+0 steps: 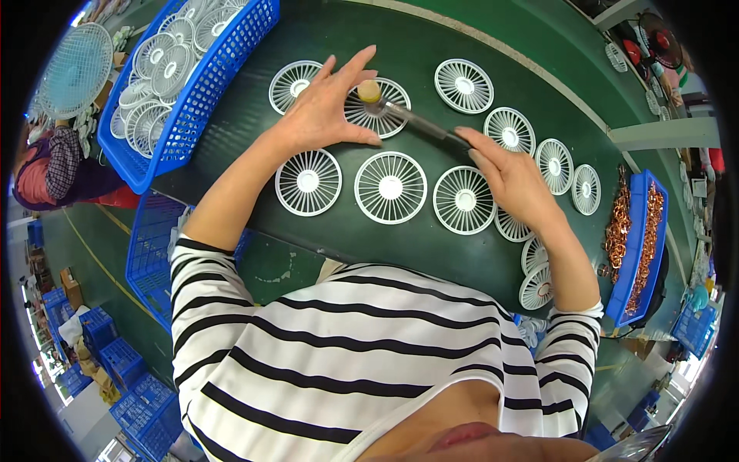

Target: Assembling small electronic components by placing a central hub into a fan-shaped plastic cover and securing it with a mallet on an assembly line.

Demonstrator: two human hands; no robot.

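Note:
My right hand [514,175] grips the dark handle of a hammer [419,123], whose blurred head with a yellowish face is over a round white spoked grille [397,94]. Beside that grille, my left hand [325,109] is open, thumb and fingers spread around its left side; whether it presses on the rim I cannot tell. Partly behind the left hand lies another white grille [286,86]. Nearer my body are a left grille [308,182], a middle grille [390,187] and a right grille [462,202], flat on the green table [346,31].
A blue basket [219,81] heaped with white grilles [171,69] stands at the left. More grilles [508,131] spread rightward, some partly under my right forearm. At the right edge, a blue bin [639,246] holds copper-coloured rings [650,223], with others piled beside it. Another person [65,173] is at far left.

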